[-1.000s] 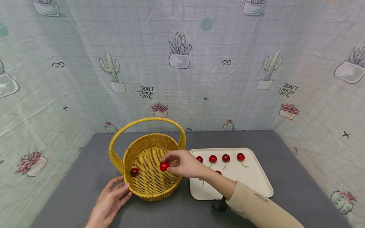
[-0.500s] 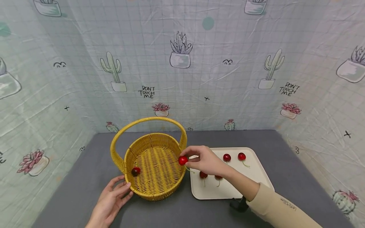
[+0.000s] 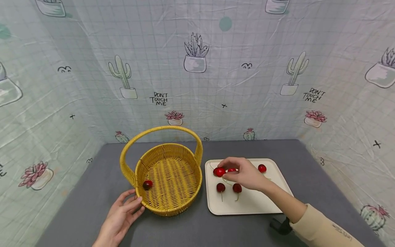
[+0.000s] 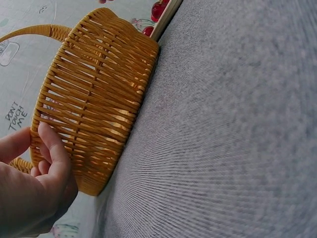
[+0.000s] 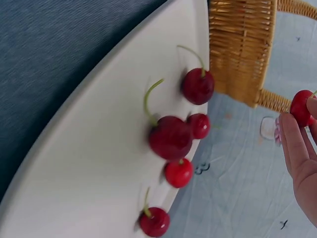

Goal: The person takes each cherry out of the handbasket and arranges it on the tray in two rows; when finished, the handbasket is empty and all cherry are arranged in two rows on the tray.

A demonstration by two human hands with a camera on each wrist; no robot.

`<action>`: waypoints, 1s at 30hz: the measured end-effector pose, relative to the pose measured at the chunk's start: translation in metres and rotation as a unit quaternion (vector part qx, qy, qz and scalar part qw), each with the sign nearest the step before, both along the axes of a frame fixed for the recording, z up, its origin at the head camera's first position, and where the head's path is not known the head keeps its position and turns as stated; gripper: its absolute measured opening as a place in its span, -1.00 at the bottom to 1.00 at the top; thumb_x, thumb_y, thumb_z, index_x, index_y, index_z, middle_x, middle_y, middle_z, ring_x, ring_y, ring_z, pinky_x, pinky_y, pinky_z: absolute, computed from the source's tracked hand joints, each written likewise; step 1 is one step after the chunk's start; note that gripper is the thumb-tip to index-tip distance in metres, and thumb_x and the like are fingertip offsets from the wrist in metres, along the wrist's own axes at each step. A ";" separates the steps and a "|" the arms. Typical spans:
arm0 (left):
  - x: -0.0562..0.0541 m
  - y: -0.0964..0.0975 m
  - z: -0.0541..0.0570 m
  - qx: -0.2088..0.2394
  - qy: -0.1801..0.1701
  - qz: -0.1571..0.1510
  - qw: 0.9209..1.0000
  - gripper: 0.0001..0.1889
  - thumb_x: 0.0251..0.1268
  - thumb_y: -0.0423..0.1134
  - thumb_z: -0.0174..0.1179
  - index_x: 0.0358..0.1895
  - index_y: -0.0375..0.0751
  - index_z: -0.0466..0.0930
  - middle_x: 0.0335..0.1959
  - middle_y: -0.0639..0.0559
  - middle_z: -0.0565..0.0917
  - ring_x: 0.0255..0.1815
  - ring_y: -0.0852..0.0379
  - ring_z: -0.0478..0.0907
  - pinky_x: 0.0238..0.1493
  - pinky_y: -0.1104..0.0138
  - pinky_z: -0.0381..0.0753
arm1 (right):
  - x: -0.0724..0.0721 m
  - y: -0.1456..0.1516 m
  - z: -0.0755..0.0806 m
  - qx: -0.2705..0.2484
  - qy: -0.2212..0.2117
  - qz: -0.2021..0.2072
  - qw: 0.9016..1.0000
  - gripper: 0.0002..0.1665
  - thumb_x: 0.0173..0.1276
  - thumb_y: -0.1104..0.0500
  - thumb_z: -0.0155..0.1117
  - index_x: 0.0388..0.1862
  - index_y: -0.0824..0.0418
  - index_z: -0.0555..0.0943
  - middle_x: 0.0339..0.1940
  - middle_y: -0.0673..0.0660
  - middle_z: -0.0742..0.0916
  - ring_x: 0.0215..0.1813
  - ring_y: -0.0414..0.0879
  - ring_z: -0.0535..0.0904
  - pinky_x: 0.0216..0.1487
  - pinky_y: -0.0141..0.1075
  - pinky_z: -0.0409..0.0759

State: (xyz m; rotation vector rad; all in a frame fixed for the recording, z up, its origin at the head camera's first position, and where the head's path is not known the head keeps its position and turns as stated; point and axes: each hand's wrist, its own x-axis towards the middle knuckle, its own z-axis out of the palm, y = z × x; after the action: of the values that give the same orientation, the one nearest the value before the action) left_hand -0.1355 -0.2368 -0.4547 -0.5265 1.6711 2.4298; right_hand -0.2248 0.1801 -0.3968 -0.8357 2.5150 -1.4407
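Note:
My right hand point(image 3: 245, 174) pinches a red cherry point(image 3: 220, 172) between thumb and fingertips, above the left part of the cream tray point(image 3: 256, 206). In the right wrist view, that cherry point(image 5: 300, 108) shows against the wall cloth, its stem by the thumb. Several more cherries point(image 3: 237, 188) with green stems lie on the tray, some partly covered by the hand. At the yellow wicker basket point(image 3: 170, 207), my left hand point(image 3: 118, 219) holds the near left rim with its fingertips; the left wrist view shows the fingers point(image 4: 55, 153) against the woven wall. One dark red cherry point(image 3: 147, 185) lies inside the basket.
The basket's tall arched handle point(image 3: 163, 128) rises above its bowl. Grey cloth covers the table point(image 3: 185, 233), and a cactus-print curtain point(image 3: 222, 82) stands behind and on both sides. A black wrist strap piece point(image 3: 280, 226) hangs under the right forearm.
My right hand has moved right, from over the basket to over the tray, still pinching the cherry. The left hand keeps its place at the rim.

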 end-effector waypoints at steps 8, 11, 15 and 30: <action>-0.001 0.001 0.000 0.003 -0.004 0.004 1.000 -0.57 0.56 -0.42 0.14 0.30 -0.06 0.19 -0.07 0.04 0.54 -0.06 0.15 0.64 0.05 0.20 0.68 | 0.001 0.023 -0.006 -0.005 -0.013 -0.016 1.000 -0.70 0.38 0.30 0.43 0.07 0.19 0.68 -0.05 0.08 0.76 0.05 0.09 0.68 -0.08 -0.25 0.71; -0.001 0.001 -0.001 0.000 -0.004 0.005 1.000 -0.56 0.56 -0.42 0.14 0.30 -0.06 0.18 -0.07 0.04 0.54 -0.06 0.14 0.64 0.05 0.19 0.68 | 0.002 0.034 -0.011 0.001 -0.009 -0.030 0.999 -0.71 0.37 0.31 0.43 0.05 0.20 0.69 -0.07 0.07 0.77 0.05 0.07 0.69 -0.07 -0.26 0.68; 0.000 0.001 -0.001 -0.001 -0.002 0.006 1.000 -0.55 0.56 -0.42 0.13 0.31 -0.07 0.17 -0.08 0.05 0.53 -0.08 0.15 0.64 0.04 0.20 0.69 | 0.002 0.047 -0.017 0.006 -0.005 -0.048 0.999 -0.70 0.35 0.32 0.44 0.05 0.20 0.69 -0.05 0.08 0.77 0.04 0.07 0.69 -0.05 -0.30 0.68; 0.000 0.001 0.000 0.004 -0.007 0.011 1.000 -0.56 0.55 -0.42 0.15 0.29 -0.06 0.19 -0.06 0.04 0.55 -0.10 0.14 0.64 0.02 0.20 0.69 | 0.008 0.078 -0.044 0.030 -0.017 -0.106 0.994 -0.68 0.31 0.25 0.51 0.03 0.22 0.71 -0.03 0.05 0.75 0.08 0.03 0.69 0.06 -0.22 0.64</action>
State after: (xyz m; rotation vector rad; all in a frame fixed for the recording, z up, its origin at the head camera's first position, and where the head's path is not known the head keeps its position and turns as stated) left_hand -0.1351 -0.2357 -0.4550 -0.5620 1.6573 2.4421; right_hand -0.2165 0.2581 -0.4413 -0.5437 2.6736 -1.4160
